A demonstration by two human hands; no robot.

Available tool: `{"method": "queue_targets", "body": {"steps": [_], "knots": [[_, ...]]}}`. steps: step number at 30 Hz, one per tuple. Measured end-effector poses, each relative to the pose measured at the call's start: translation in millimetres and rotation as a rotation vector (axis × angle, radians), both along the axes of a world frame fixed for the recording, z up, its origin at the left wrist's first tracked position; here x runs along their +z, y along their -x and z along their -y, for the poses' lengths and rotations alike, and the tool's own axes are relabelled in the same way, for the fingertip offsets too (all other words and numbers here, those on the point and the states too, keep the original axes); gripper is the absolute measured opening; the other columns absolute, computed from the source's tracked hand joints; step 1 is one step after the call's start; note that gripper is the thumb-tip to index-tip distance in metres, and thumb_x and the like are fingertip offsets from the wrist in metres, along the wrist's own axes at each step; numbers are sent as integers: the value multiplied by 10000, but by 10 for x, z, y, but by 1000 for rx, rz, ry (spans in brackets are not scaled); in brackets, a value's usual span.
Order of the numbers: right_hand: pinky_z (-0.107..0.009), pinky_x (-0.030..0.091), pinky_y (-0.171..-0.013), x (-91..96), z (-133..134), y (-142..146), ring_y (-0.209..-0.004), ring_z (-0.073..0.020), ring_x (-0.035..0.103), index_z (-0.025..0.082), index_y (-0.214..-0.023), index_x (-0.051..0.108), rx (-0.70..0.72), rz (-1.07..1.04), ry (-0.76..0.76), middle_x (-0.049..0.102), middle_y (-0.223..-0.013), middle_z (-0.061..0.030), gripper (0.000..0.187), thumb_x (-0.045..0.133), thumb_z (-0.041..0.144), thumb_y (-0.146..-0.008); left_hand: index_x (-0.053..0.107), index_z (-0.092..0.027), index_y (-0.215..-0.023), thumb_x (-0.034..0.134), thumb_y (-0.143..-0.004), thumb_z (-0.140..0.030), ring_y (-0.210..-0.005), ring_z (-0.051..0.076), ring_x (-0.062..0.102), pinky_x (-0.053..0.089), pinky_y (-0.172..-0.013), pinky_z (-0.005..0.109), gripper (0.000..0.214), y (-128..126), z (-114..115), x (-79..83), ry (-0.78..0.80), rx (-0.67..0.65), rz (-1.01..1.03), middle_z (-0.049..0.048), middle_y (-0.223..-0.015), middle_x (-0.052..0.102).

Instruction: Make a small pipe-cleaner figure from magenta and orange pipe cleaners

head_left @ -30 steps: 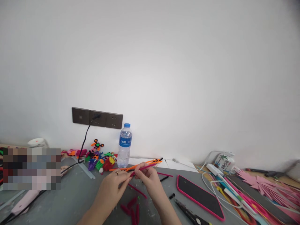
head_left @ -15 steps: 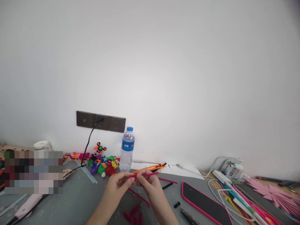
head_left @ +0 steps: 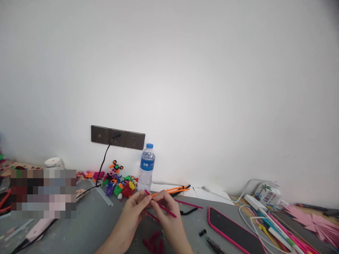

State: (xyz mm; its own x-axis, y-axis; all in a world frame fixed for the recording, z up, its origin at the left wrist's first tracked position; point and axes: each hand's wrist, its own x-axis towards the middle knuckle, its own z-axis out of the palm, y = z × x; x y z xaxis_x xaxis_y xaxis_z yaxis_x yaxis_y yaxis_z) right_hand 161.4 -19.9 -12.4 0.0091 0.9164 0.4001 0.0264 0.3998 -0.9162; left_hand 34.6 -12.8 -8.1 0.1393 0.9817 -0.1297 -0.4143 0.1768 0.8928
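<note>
In the head view, the bare left hand (head_left: 134, 211) and bare right hand (head_left: 168, 209) meet above the grey work mat (head_left: 84, 218), thumbs and fingers pinched together on a thin, fuzzy magenta stem (head_left: 169, 212), which slants down to the right across the fingers. Short, fuzzy magenta pieces (head_left: 153, 243) lie below, between the forearms. Beyond the hands stands a clear plastic bottle with a blue cap (head_left: 146, 173); a pink-edged black phone (head_left: 235, 231) lies to the right.
</note>
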Motion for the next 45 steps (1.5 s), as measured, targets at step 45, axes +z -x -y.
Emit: {"method": "queue_targets", "body": {"steps": [45], "knots": [[-288,453,-637,-22,-33,-69,-676,-185,582,147,-774,686,39,-102,106,690,-735,-70,251,697,397,-758,669,-138,-672,832,-573,-406,-538,84,440,324,-512,176,329,112,-115,-40,-133,39,-109,-15,-582,608]]}}
